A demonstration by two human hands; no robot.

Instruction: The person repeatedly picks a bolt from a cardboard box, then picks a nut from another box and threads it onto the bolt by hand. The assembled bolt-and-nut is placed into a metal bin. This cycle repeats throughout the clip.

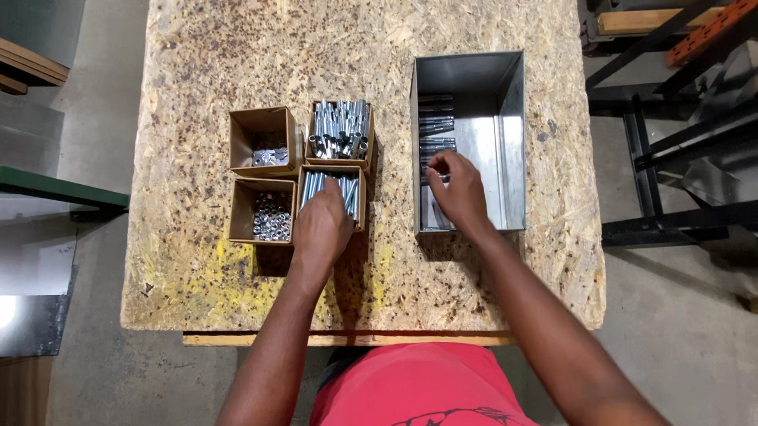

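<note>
Reaching left hand (321,226) touches shiny silver bolts (330,190) in cardboard box (362,207).

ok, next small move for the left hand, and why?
Probably close the left hand on one bolt and lift it from the near box: its fingers are already in among the bolts there, while the right hand is at the row in the metal bin.

Workbench top (215,57) of coarse chipboard, speckled brown, yellow paint smears near front-left edge, pale wood strip under front edge. Four small open cardboard boxes clustered left of centre, touching in square: far-left box (262,140) with few metal pieces, near-left box (262,212) with nuts, far-right box (340,130) and near-right box (333,192) with long bolts. Right of them, apart: rectangular sheet-metal bin (470,143), open top, bolts along left wall.
</note>
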